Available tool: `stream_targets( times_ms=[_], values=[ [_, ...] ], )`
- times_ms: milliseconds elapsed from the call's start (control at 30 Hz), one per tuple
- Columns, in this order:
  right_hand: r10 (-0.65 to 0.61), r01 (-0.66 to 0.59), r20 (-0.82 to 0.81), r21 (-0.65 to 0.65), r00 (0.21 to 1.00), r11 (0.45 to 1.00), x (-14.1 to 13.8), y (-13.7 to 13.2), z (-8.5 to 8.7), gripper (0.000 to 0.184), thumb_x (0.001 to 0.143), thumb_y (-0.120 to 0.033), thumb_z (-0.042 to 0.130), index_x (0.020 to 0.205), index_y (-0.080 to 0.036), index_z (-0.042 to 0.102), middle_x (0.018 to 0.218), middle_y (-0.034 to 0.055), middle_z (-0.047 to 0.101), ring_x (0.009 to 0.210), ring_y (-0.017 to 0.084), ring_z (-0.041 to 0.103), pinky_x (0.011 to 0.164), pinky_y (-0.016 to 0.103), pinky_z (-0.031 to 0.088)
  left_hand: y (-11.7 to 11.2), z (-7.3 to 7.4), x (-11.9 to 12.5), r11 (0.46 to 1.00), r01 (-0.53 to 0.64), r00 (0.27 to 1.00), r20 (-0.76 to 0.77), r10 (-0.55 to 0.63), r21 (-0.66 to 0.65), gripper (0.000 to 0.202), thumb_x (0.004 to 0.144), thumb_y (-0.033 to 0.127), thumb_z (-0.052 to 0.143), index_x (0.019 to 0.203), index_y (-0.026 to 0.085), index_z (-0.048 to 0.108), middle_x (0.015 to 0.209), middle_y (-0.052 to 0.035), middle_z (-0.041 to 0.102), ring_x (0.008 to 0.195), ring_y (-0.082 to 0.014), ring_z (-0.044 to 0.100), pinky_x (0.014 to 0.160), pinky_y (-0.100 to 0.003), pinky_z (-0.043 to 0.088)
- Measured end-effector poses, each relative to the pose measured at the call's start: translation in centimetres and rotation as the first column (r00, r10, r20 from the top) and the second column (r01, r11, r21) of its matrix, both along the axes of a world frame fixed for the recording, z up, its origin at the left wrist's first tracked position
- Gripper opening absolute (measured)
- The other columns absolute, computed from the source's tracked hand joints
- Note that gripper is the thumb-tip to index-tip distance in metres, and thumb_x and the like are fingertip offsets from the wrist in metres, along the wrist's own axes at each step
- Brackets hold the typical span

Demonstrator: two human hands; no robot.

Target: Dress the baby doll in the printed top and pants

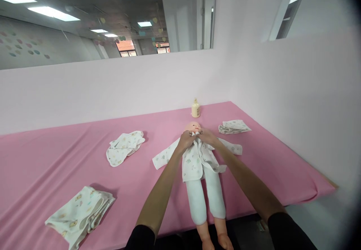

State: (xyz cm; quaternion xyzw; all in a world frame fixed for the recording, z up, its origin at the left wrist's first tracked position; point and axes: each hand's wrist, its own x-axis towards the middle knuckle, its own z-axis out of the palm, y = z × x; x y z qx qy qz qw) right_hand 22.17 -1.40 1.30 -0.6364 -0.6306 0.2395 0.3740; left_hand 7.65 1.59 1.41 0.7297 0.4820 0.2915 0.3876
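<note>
A baby doll lies on its back on the pink-covered table, its head toward the wall and its bare feet past the near edge. It has on a white patterned baby jacket, open down the front, and white trousers. At the neck, my left hand is closed on the left side of the jacket's collar. Close beside it, my right hand pinches the collar's other side. My fingers partly cover the doll's chin and neck. Both jacket sleeves stretch out sideways on the table.
A pale yellow pump bottle stands by the wall behind the doll. Folded patterned cloths lie at right and near left. A patterned cloth piece lies left of the doll. Walls bound the pink table behind and at right.
</note>
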Motion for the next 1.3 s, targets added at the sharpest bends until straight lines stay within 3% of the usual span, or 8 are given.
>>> stream_targets(
  times_ms=[133,333,533,767,967,1067,1167,1300],
  values=[
    [-0.01,0.01,0.01,-0.059,1.0,0.998,0.3,-0.8,0.8,0.021,0.07,-0.016,0.05,0.056,-0.02,0.035,0.052,-0.0051,0.033,0.051,0.009,0.032,0.048,0.024,0.022,-0.4,0.4,-0.6,0.997,-0.044,0.998,-0.033,0.046,0.062,0.012,0.075,0.027,0.059,0.071,0.017,0.054,0.063,0.0019,0.055,0.062,-0.0125,0.05,0.057,-0.024,0.03],
    [-0.07,0.071,0.031,-0.03,0.997,0.997,0.6,-0.4,2.0,0.015,0.071,-0.021,0.053,0.061,-0.019,0.041,0.056,-0.0051,0.04,0.054,0.009,0.037,0.051,0.023,0.023,-0.4,0.4,-0.9,0.976,-0.17,0.984,-0.03,0.175,0.139,0.022,0.084,0.037,0.052,0.073,0.018,0.052,0.071,-0.0009,0.059,0.068,-0.0152,0.052,0.062,-0.025,0.031],
    [-0.05,0.049,0.026,0.027,0.998,0.998,0.3,-0.4,2.3,0.016,0.071,-0.018,0.046,0.061,-0.02,0.033,0.058,-0.0056,0.035,0.055,0.009,0.033,0.052,0.023,0.022,0.0,0.2,-1.4,0.933,-0.289,0.954,-0.021,0.3,0.216,0.011,0.085,0.023,0.044,0.076,0.02,0.05,0.077,-0.0027,0.061,0.073,-0.0172,0.053,0.063,-0.026,0.031],
    [0.046,-0.047,0.028,0.033,0.999,0.998,-0.5,-0.4,1.5,0.03,0.072,-0.014,0.044,0.058,-0.022,0.018,0.055,-0.0055,0.022,0.054,0.01,0.024,0.052,0.024,0.021,1.6,1.2,-4.1,0.916,-0.32,0.934,-0.082,0.348,0.243,0.013,0.081,0.015,0.047,0.081,0.02,0.059,0.081,-0.003,0.065,0.079,-0.0179,0.058,0.067,-0.026,0.035],
    [-0.046,0.044,0.039,0.047,0.998,0.998,-0.6,-0.1,1.4,0.022,0.075,-0.013,0.041,0.062,-0.021,0.025,0.06,-0.0043,0.034,0.06,0.012,0.033,0.057,0.025,0.024,2.2,1.2,-6.0,0.906,-0.347,0.9,-0.187,0.394,0.242,0.018,0.085,0.018,0.046,0.067,0.02,0.048,0.074,-0.0054,0.06,0.075,-0.021,0.056,0.063,-0.028,0.031],
    [-0.082,0.08,0.057,0.039,0.995,0.996,-0.6,-0.2,1.5,0.018,0.076,-0.013,0.042,0.064,-0.021,0.031,0.063,-0.0035,0.041,0.063,0.013,0.039,0.058,0.026,0.024,2.2,0.9,-6.0,0.894,-0.366,0.884,-0.202,0.42,0.257,0.017,0.088,0.019,0.044,0.071,0.021,0.047,0.076,-0.0064,0.059,0.077,-0.0222,0.056,0.064,-0.029,0.031],
    [-0.097,0.095,0.08,0.028,0.992,0.995,-0.6,-0.2,1.4,0.015,0.078,-0.014,0.042,0.067,-0.021,0.034,0.067,-0.0032,0.047,0.066,0.014,0.042,0.059,0.026,0.024,2.1,0.8,-5.6,0.891,-0.384,0.891,-0.153,0.426,0.243,0.009,0.088,0.018,0.043,0.082,0.021,0.049,0.082,-0.0059,0.062,0.083,-0.0221,0.058,0.066,-0.028,0.035],
    [-0.095,0.093,0.113,0.021,0.989,0.995,-0.8,-0.1,1.2,0.015,0.078,-0.014,0.044,0.069,-0.021,0.034,0.069,-0.0035,0.049,0.066,0.014,0.042,0.059,0.027,0.024,2.0,1.0,-4.9,0.932,-0.328,0.945,0.067,0.321,0.155,0.011,0.084,0.02,0.05,0.093,0.021,0.057,0.089,-0.0035,0.067,0.086,-0.0181,0.061,0.073,-0.027,0.042]
  ],
)
